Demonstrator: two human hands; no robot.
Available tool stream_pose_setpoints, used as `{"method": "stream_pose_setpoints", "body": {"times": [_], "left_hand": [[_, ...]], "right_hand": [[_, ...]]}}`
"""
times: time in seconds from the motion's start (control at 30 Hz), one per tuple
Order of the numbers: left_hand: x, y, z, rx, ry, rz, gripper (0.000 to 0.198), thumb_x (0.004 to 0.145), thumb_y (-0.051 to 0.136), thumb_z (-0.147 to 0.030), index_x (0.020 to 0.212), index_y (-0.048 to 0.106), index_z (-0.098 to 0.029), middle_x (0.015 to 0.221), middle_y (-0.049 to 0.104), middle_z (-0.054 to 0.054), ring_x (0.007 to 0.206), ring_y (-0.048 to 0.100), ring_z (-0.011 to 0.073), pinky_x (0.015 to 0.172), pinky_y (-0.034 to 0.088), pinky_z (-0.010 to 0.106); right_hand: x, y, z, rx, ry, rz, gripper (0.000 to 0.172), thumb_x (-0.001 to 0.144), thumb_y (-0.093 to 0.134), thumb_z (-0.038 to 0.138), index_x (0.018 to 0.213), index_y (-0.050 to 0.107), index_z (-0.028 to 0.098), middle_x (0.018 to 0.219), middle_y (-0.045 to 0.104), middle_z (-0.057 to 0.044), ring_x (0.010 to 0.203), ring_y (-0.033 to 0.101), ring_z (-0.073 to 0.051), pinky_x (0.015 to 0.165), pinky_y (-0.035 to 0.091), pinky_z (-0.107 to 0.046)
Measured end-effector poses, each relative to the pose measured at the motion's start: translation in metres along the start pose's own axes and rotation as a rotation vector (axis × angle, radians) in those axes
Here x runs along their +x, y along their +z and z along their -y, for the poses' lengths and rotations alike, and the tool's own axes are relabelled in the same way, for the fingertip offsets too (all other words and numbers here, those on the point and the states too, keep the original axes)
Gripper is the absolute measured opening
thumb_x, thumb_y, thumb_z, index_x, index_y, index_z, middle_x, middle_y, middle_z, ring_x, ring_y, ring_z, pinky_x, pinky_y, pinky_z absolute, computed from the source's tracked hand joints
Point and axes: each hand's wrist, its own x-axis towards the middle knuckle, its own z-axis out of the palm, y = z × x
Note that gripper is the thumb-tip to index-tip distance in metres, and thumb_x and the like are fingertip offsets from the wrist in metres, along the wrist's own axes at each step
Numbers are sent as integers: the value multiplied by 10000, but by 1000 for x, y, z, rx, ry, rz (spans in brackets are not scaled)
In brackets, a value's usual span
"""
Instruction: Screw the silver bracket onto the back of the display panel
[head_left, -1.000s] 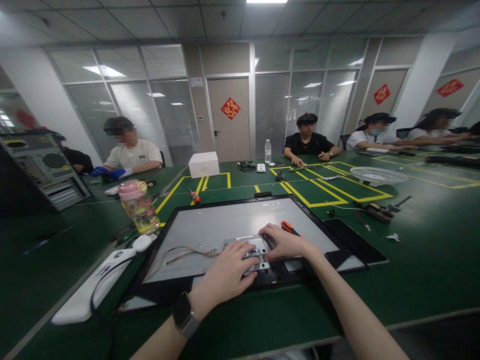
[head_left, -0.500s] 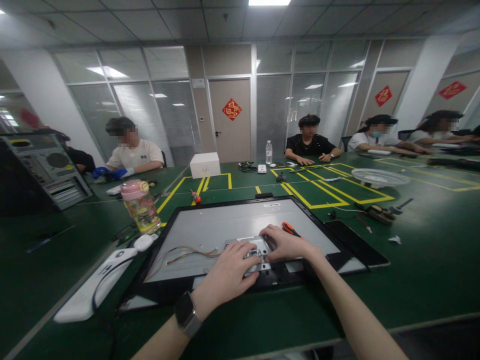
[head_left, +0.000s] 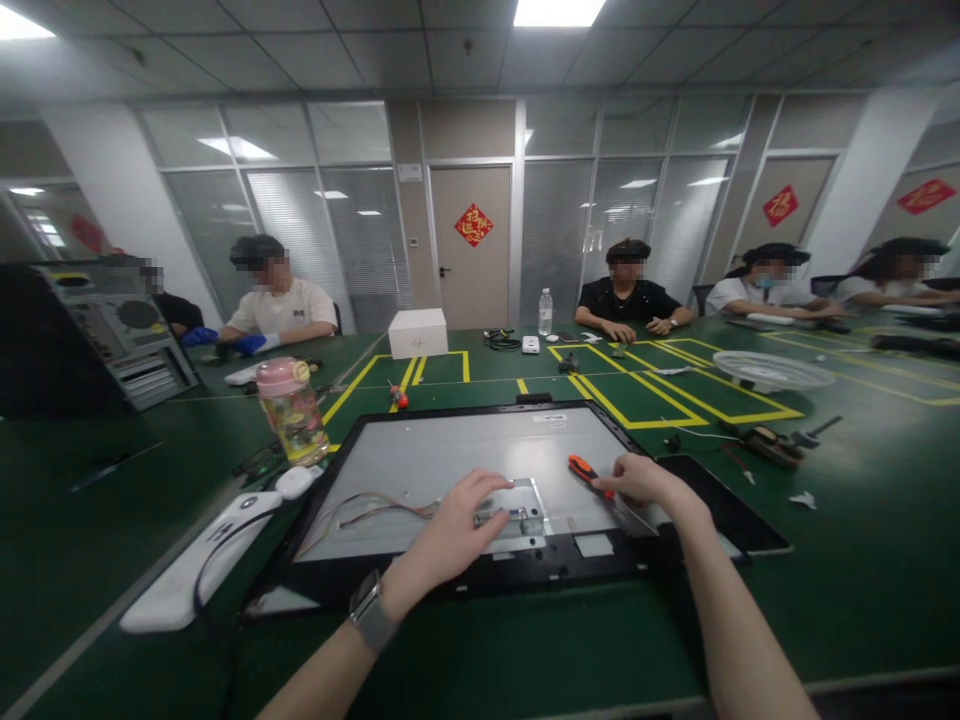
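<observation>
Green counter (head_left: 825, 560) carries the monitor (head_left: 450, 455) face-down mid-frame, so its metal plate (head_left: 531, 505) faces up. My left hand (head_left: 450, 535) rests on it, grip apart, probably steadying; right hand (head_left: 649, 482) grip's clamped on the screwdriver (head_left: 581, 467).

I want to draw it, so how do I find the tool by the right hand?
On the big green table, find the black-framed grey flat panel lying before the person. Near its right edge, touching the right hand, is a small orange-handled screwdriver. It is the only orange thing on the panel; the small red-handled tool lies off it, beyond.
</observation>
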Motion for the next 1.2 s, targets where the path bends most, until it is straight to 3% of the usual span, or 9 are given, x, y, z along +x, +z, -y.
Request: {"method": "stream_pose_setpoints", "body": {"times": [0.13,0.27,0.3,0.37,0.47,0.6,0.73,0.9,1.2], "left_hand": [[3,-5,-2,-18,-4,-103,235,861,547,-221,1071,653,-207,1176,617,79,1108,570,220,1013,411,378],[9,-6,-1,-234,-93,-159,316,849,570,-283,1149,623,-199,1193,632,99,1135,572,243,1031,398,419],[11,-4,-1,-342,-138,-150,371,847,581,-309,1198,593,-190,1201,634,110,1133,579,248,1025,404,424],[18,0,-1,-562,-214,-98,466,849,591,-374,1268,538,-178,1196,642,123,1108,602,254,995,432,426],[30,4,-4,-736,-251,-117,477,817,631,-453,1175,597,-140,1132,672,127,1046,633,258,955,466,416],[45,1,-10,-756,-188,-261,454,719,724,-476,949,645,-93,932,715,130,965,664,269,914,501,409],[47,0,-15,-832,-194,-445,576,721,732,-440,1151,499,-135,888,715,98,883,707,246,822,562,396],[36,9,-13,-745,-153,-424,665,794,662,-381,1327,301,-215,815,694,27,704,722,194,643,609,331],[34,16,0,-624,-127,-425,624,819,609,-337,1326,262,-225,811,659,2,584,690,152,537,600,278]], "right_hand": [[-3,5,14,47,-121,30,154,621,749,265,579,643,160,589,660,-59,604,611,-214,536,396,-277],[-16,11,52,199,-319,-70,275,823,546,387,747,665,151,690,652,-38,674,595,-175,604,404,-254],[-20,14,64,380,-434,-90,308,847,506,394,763,658,139,661,628,-36,638,578,-167,595,406,-256],[-28,21,85,680,-668,56,327,834,540,442,777,658,143,640,604,-19,602,550,-151,601,419,-256],[-35,35,104,863,-783,190,317,807,613,460,791,676,149,672,635,-22,581,537,-135,587,423,-250],[-23,45,101,691,-738,-23,408,930,431,433,805,678,134,718,678,-57,659,602,-161,654,470,-267],[-2,48,76,437,-610,-169,314,924,431,289,874,688,116,752,690,-81,691,614,-178,656,454,-269],[9,56,58,191,-534,-226,140,798,563,133,788,702,133,755,633,-71,678,553,-173,659,374,-269],[-1,62,66,15,-538,-202,192,839,546,142,989,663,162,826,615,-53,723,563,-170,667,348,-242]]}}
